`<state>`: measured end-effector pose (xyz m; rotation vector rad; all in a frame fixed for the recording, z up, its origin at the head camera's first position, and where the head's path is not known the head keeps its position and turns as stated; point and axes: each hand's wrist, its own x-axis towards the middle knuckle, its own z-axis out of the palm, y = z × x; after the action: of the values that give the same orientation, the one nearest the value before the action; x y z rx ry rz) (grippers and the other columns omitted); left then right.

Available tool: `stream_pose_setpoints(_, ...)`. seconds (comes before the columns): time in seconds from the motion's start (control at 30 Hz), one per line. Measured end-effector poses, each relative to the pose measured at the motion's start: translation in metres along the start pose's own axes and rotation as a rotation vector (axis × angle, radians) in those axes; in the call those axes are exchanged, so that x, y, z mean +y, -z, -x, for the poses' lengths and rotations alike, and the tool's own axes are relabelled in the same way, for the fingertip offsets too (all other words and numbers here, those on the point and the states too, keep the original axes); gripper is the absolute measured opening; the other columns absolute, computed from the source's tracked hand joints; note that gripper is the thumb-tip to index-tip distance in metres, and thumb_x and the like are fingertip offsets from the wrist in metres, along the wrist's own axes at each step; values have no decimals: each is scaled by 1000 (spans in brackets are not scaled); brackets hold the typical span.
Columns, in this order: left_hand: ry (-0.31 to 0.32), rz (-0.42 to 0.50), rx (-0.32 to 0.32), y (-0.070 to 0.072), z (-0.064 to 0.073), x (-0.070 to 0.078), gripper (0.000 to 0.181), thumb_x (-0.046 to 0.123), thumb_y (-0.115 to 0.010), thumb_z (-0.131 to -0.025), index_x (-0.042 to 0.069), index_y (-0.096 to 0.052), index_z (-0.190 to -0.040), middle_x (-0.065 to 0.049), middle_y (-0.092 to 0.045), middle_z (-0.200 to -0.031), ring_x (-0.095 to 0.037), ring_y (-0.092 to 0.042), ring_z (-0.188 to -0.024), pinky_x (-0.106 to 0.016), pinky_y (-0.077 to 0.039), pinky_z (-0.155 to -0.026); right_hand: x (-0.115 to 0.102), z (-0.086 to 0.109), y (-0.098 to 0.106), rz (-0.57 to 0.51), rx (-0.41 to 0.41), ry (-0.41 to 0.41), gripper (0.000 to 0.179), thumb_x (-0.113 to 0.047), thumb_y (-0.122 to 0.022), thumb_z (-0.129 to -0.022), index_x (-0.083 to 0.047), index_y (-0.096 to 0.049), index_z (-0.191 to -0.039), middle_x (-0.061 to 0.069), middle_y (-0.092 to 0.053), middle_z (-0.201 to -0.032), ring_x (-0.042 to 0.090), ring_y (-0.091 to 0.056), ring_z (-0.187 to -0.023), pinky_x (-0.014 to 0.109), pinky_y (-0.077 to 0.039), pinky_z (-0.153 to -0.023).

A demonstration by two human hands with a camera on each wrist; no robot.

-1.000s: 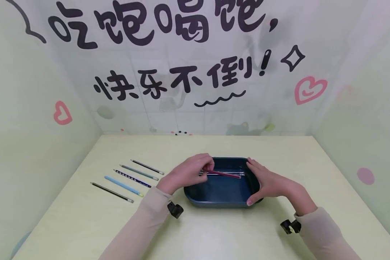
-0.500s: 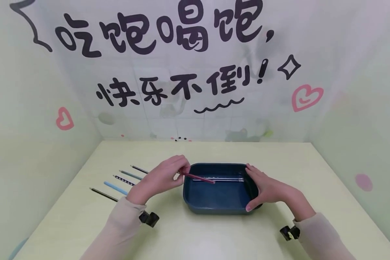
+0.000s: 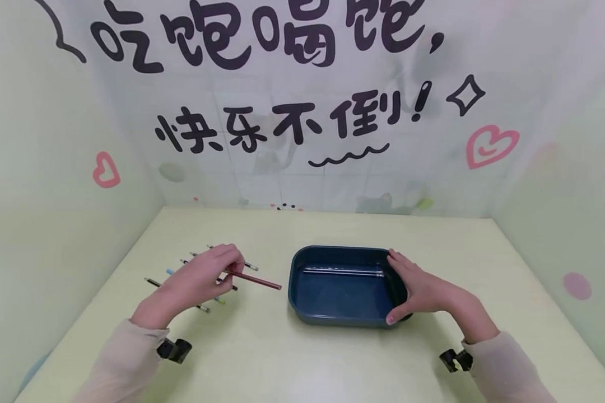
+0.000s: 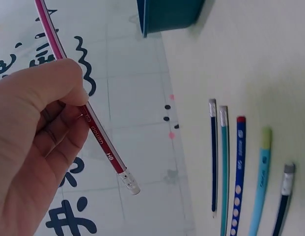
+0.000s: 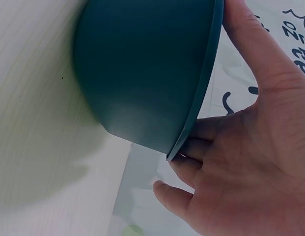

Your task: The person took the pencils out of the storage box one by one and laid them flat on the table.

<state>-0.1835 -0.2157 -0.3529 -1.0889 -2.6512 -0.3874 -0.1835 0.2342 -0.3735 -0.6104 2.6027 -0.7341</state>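
Observation:
My left hand [image 3: 196,285] pinches a red pencil [image 3: 257,280] between thumb and fingers, above a row of pencils at the table's left. In the left wrist view the red pencil [image 4: 105,142] has a silver ferrule and white eraser at its lower end. Right of it stands a dark teal box [image 3: 333,321], with one or more slim pencils [image 3: 343,272] lying along its inner back side. My right hand [image 3: 428,288] grips the box's right end, fingers over the far corner and thumb on the front rim. The right wrist view shows fingers at the rim of the box [image 5: 142,73].
Several pencils lie side by side on the pale table [image 3: 302,364], among them a teal one [image 4: 224,162], a dark blue dotted one [image 4: 239,162] and a light blue one [image 4: 262,182]. Printed cloth walls [image 3: 302,184] enclose the back and sides.
My left hand has carried the red pencil out of the box, leftward to above the row of pencils. The right hand keeps its grip on the box.

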Motion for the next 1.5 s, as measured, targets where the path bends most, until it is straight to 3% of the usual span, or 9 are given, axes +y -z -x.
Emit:
stream_pose_setpoints(0.33, 65, -80, -50, 12, 42, -34, 36, -10, -69, -71, 18, -53, -86, 13, -49, -85, -5, -47, -78, -22, -46, -67, 0, -6, -1, 1, 1, -3, 130, -50, -86, -69, 6, -8, -156, 25, 2, -165, 51, -2, -151, 69, -20, -115)
stream_pose_setpoints(0.53, 90, -129, -77, 8, 64, -52, 40, -14, -69, -69, 21, -52, -80, 13, -48, -81, -6, -46, -76, -20, -42, -61, -2, -10, 2, 20, -2, 2, 130, -51, -86, -69, 6, -7, -157, 25, 2, -166, 50, -2, -151, 69, -20, -115)
stream_pose_setpoints(0.7, 170, -154, -127, 4, 74, -62, 37, -12, -64, -75, 21, -49, -73, 12, -42, -72, -6, -41, -72, -20, -37, -62, -3, -13, 5, 31, 2, 9, 131, -51, -86, -69, 5, -8, -157, 25, 2, -166, 50, -3, -151, 69, -20, -115)
stream_pose_setpoints(0.9, 269, -104, -202, -12, 82, -69, 32, -10, -53, -82, 19, -43, -74, 9, -37, -70, -8, -34, -73, -22, -31, -64, -3, -15, 5, 25, 4, 12, 131, -50, -87, -68, 5, -8, -157, 25, 1, -165, 50, -2, -151, 69, -19, -115)
stream_pose_setpoints(1.0, 311, -72, -204, -13, 84, -66, 26, -4, -58, -83, 20, -49, -78, 11, -45, -77, -9, -41, -78, -24, -39, -67, -4, -14, 6, 30, 2, 14, 131, -51, -86, -69, 6, -8, -156, 26, 1, -165, 50, -2, -151, 69, -19, -115)
stream_pose_setpoints(1.1, 330, 19, -208, -13, 83, -56, 16, 12, -69, -84, 22, -57, -87, 11, -54, -87, -9, -49, -85, -28, -47, -73, -4, -12, 7, 30, 9, 9, 131, -51, -87, -68, 6, -8, -156, 25, 1, -166, 50, -2, -151, 69, -19, -115)
stream_pose_setpoints(1.27, 317, 212, -316, -24, 83, -26, 27, 40, -81, -79, 26, -62, -92, 13, -56, -88, -4, -50, -83, -25, -46, -75, -3, -9, 6, 12, 10, 5, 131, -50, -87, -68, 5, -8, -157, 25, 1, -165, 51, -2, -151, 70, -19, -115)
stream_pose_setpoints(1.37, 306, 275, -395, -33, 87, -12, 20, 31, -80, -81, 26, -62, -87, 14, -52, -81, -1, -46, -77, -21, -42, -68, -1, -8, 2, 1, 1, 2, 131, -49, -87, -68, 6, -8, -157, 25, 1, -165, 51, -2, -151, 70, -19, -115)
stream_pose_setpoints(1.5, 306, 280, -416, -39, 94, -6, 21, 8, -73, -82, 25, -61, -81, 14, -49, -75, 1, -42, -69, -18, -38, -61, 1, -6, -3, -5, -4, 3, 130, -49, -87, -69, 6, -8, -156, 26, 1, -165, 52, -2, -150, 70, -19, -114)
